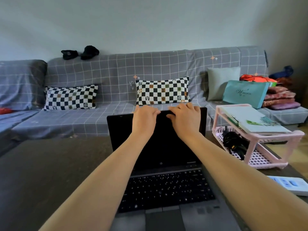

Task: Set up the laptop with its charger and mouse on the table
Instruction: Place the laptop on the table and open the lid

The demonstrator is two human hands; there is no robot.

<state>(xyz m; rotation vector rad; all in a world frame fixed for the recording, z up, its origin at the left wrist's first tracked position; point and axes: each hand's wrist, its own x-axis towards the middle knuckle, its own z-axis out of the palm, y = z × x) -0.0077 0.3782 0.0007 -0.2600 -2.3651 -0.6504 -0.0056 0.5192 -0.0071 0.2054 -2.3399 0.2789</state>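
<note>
A dark laptop point(166, 189) stands open on the brown table point(58, 164), its screen black and upright. My left hand point(144, 120) grips the top edge of the lid left of centre. My right hand point(185, 116) grips the same edge right of centre, fingers curled over it. A bundle of black charger cable point(234, 144) lies on the lower shelf of a pink plastic rack point(250, 157) to the right of the laptop. No mouse shows in view.
A white and blue power strip point(290, 185) lies on the table at the right edge. A book rests on top of the pink rack. Behind the table runs a grey checked sofa point(116, 72) with cushions, a teal bag and folded cloth.
</note>
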